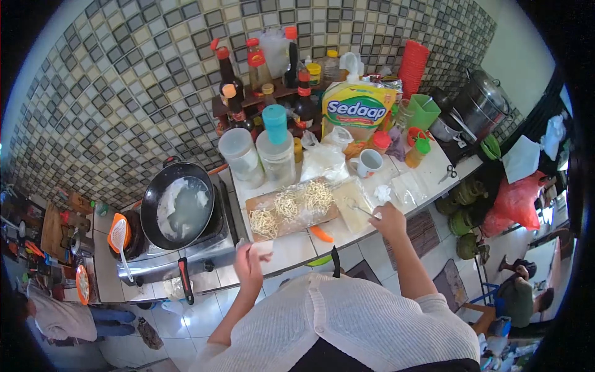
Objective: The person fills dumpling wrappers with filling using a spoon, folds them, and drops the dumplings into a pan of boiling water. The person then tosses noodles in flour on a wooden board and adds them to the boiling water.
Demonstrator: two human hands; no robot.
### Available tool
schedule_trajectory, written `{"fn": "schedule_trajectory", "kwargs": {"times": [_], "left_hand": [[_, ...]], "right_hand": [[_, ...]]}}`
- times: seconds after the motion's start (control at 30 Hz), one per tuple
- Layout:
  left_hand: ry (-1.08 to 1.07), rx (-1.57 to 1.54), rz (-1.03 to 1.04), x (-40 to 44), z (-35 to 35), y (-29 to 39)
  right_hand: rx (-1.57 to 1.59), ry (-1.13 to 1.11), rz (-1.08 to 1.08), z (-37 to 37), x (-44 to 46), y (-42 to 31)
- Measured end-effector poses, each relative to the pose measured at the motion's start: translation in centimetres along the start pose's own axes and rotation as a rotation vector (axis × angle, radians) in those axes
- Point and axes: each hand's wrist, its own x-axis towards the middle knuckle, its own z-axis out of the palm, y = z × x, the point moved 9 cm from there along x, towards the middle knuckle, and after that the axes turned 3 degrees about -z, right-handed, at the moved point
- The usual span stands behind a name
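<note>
My right hand (389, 221) is closed round the handle of a spoon (362, 209), whose head rests over a pale rectangular sheet or block (352, 201) on the counter. Near the counter's front edge, left of the noodles, my left hand (249, 263) has its fingers bent toward a small whitish piece (263, 248); whether it grips this piece is unclear. Between my hands lies a wooden board (291, 227) with several heaps of noodles (318, 196) on clear plastic. An orange carrot-like piece (321, 234) sits just in front of the board.
A black wok (147, 211) with cloudy liquid stands on the stove at left. Behind the board are lidded containers (240, 162), a white bag (323, 162) and a mug (369, 162). Scissors (450, 171) lie at right. Other people (59, 316) are at both sides.
</note>
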Motion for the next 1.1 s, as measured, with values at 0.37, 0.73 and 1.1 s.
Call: {"fn": "schedule_trajectory", "kwargs": {"times": [0.37, 0.73, 1.1], "left_hand": [[-0.235, -0.688, -0.689, 1.5, 18.8, -4.2], [-0.083, -0.761, -0.638, 1.9, 21.9, -4.4], [-0.195, -0.829, -0.704, 3.2, 26.2, -4.1]], "right_hand": [[-0.045, -0.043, -0.231, 0.0, 2.6, -0.8], [0.317, -0.330, -0.217, 2.4, 4.3, 2.2], [0.592, -0.106, -0.424, -8.5, 4.0, 0.2]]}}
